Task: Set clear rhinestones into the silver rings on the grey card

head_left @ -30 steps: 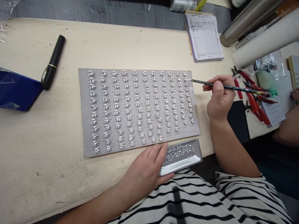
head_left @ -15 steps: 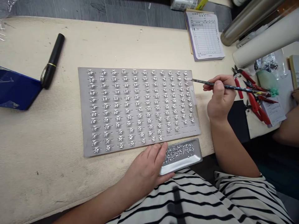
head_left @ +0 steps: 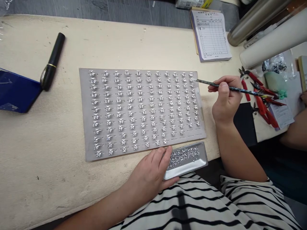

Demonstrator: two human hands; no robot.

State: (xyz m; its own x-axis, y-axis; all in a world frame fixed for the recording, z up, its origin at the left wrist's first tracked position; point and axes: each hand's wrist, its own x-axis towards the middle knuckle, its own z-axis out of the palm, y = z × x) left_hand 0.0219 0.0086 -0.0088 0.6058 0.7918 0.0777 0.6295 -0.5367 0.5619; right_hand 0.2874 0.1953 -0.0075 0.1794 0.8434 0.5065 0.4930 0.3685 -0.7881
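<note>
My left hand is closed around the left end of a small metal tray, its thumb below and fingers above. Small sparkling stones lie loose in that tray. In my right hand a thin dark stick, like a slim brush handle, is pinched between thumb and fingers. Its pale tip is at the right end of the upper rows on a grey card. Rows of small silver bear-shaped pieces are set in slits in the card; a few slits at lower right hold none.
A black pen and a blue object lie at left. At the back right is a form pad. Red-handled pliers, a white roll and a black pad are on the right. Another person's arm shows at the right edge.
The stick's tip has shifted very slightly upward beside the card's upper right rows. My left hand and the tray stay in place.
</note>
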